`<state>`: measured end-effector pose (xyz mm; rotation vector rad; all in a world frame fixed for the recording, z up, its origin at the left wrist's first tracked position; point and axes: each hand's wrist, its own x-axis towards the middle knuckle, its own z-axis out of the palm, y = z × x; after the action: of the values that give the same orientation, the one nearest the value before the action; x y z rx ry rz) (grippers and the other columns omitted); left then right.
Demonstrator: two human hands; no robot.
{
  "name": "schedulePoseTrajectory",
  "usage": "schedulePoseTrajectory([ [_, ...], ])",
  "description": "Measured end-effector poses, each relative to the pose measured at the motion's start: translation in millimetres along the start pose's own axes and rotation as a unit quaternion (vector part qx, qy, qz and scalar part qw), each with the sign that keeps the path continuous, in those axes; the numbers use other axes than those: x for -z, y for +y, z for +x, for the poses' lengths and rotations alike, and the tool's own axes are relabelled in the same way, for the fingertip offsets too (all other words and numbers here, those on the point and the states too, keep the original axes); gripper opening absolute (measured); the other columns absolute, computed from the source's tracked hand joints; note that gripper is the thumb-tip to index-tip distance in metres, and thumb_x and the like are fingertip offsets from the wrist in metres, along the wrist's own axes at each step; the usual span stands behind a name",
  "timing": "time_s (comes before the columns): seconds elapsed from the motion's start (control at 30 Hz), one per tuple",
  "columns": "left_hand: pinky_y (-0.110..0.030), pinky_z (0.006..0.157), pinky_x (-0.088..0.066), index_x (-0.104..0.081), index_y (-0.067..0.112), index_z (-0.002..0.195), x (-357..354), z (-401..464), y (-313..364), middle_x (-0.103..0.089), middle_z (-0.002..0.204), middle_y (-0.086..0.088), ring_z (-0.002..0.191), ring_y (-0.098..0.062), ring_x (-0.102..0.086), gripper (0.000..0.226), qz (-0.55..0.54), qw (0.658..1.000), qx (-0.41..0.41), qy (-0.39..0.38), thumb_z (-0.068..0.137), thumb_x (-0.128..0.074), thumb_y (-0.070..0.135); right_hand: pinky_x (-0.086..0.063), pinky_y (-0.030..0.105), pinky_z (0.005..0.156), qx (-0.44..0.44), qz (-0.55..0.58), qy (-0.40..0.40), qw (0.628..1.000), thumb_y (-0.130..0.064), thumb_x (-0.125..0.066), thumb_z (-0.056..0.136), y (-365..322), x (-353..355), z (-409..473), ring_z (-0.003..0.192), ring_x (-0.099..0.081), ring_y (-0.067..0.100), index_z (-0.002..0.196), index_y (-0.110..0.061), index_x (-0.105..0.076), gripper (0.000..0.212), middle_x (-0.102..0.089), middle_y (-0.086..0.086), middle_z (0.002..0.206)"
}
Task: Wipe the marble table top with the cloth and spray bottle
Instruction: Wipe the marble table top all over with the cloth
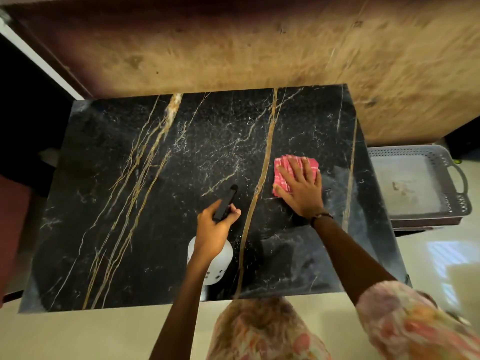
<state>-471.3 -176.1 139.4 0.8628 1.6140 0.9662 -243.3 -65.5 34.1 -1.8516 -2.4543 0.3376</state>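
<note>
The black marble table top (155,203) with gold and white veins fills the middle of the view. My left hand (215,227) grips the spray bottle (219,263) by its neck above the table's near middle; its white body shows below my wrist and its black nozzle points away from me. My right hand (301,190) presses flat, fingers spread, on the pink folded cloth (283,167) at the right part of the table. Most of the cloth lies under my palm.
A grey perforated plastic tray (415,188) with handles sits low beside the table's right edge. A brown textured wall (259,48) runs behind the table. Pale floor (104,333) lies in front and to the right. A dark opening is at the left.
</note>
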Motion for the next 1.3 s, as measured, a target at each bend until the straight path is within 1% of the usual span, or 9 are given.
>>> schedulePoseTrajectory([
  [0.1, -0.026, 0.049, -0.030, -0.062, 0.019, 0.070, -8.3, -4.2, -3.8, -0.051, 0.044, 0.015, 0.036, -0.002, -0.045, 0.020, 0.005, 1.000, 0.001, -0.007, 0.084, -0.065, 0.004, 0.004, 0.065, 0.109, 0.007, 0.000, -0.011, 1.000, -0.071, -0.016, 0.085, -26.8, -4.3, 19.0, 0.147, -0.003, 0.037, 0.148, -0.040, -0.019, 0.070, -0.001, -0.004, 0.155],
  [0.2, -0.024, 0.049, -0.030, -0.061, 0.019, 0.070, -18.0, -5.2, -2.2, -0.051, 0.043, 0.015, 0.036, -0.003, -0.044, 0.021, 0.016, 1.000, -0.001, -0.016, 0.084, -0.065, 0.005, -0.015, 0.070, 0.110, 0.131, -0.023, -0.013, 0.991, -0.066, -0.022, 0.092, -29.8, -12.2, -4.5, 0.146, -0.013, 0.037, 0.148, -0.037, -0.023, 0.063, -0.019, 0.002, 0.157],
  [0.3, -0.023, 0.048, -0.031, -0.061, 0.020, 0.068, -30.5, -3.5, 2.4, -0.052, 0.044, 0.015, 0.036, -0.003, -0.045, 0.022, 0.017, 1.000, 0.002, -0.018, 0.084, -0.065, 0.005, -0.016, 0.062, 0.114, 0.189, -0.044, -0.022, 0.981, -0.065, -0.026, 0.093, 6.2, -17.1, -45.5, 0.146, -0.017, 0.032, 0.148, -0.036, -0.029, 0.062, -0.029, 0.002, 0.156],
  [0.5, -0.025, 0.051, -0.032, -0.060, 0.021, 0.067, -60.7, 10.5, 12.2, -0.052, 0.041, 0.014, 0.037, -0.003, -0.047, 0.024, 0.012, 1.000, 0.007, -0.002, 0.084, -0.065, 0.006, -0.021, 0.065, 0.110, 0.072, -0.026, -0.002, 0.997, -0.072, -0.017, 0.091, 102.1, 6.5, -44.0, 0.147, -0.010, 0.031, 0.147, -0.035, -0.028, 0.067, -0.024, 0.002, 0.157],
  [0.63, -0.025, 0.051, -0.033, -0.064, 0.019, 0.071, -84.8, 19.5, 16.7, -0.055, 0.046, 0.013, 0.038, -0.004, -0.047, 0.019, 0.014, 1.000, 0.009, 0.005, 0.084, -0.066, 0.004, -0.006, 0.065, 0.111, -0.036, -0.002, -0.001, 0.999, -0.070, -0.026, 0.086, 98.3, 15.0, 17.1, 0.146, -0.013, 0.037, 0.147, -0.038, -0.029, 0.069, -0.023, 0.000, 0.158],
  [0.8, -0.026, 0.051, -0.032, -0.064, 0.014, 0.074, -114.3, 28.0, 22.8, -0.056, 0.055, 0.009, 0.038, -0.003, -0.046, 0.014, 0.011, 1.000, 0.006, 0.014, 0.083, -0.065, 0.003, -0.011, 0.069, 0.111, 0.073, -0.001, 0.003, 0.997, -0.064, -0.028, 0.091, 75.7, 6.0, 16.9, 0.146, -0.009, 0.035, 0.149, -0.035, -0.027, 0.066, -0.018, 0.001, 0.159],
  [0.93, -0.025, 0.052, -0.033, -0.065, 0.009, 0.077, -132.1, 33.2, 28.0, -0.056, 0.051, 0.011, 0.038, -0.002, -0.047, 0.009, 0.011, 1.000, 0.010, 0.015, 0.083, -0.065, 0.002, -0.015, 0.060, 0.115, 0.161, -0.030, -0.002, 0.986, -0.067, -0.026, 0.092, 115.8, 6.3, -40.2, 0.147, -0.012, 0.031, 0.148, -0.036, -0.031, 0.064, -0.025, 0.001, 0.157],
  [1.17, -0.027, 0.052, -0.034, -0.065, 0.021, 0.074, -146.6, 30.7, 36.5, -0.064, 0.074, -0.011, 0.040, -0.004, -0.048, 0.016, 0.013, 1.000, 0.013, 0.017, 0.083, -0.066, 0.007, -0.024, 0.062, 0.108, 0.015, 0.005, 0.014, 1.000, -0.067, -0.035, 0.087, 164.3, 29.7, -2.4, 0.142, -0.026, 0.037, 0.144, -0.036, -0.038, 0.065, -0.033, 0.002, 0.154],
  [1.3, -0.019, 0.051, -0.034, -0.064, 0.017, 0.075, -156.6, 24.6, 38.7, -0.062, 0.057, 0.011, 0.039, 0.000, -0.049, 0.016, 0.016, 1.000, 0.018, 0.018, 0.084, -0.065, 0.004, -0.012, 0.068, 0.108, -0.001, 0.014, 0.008, 1.000, -0.067, -0.035, 0.086, 127.9, 21.8, 30.0, 0.144, -0.020, 0.039, 0.146, -0.038, -0.033, 0.066, -0.028, 0.001, 0.157],
])
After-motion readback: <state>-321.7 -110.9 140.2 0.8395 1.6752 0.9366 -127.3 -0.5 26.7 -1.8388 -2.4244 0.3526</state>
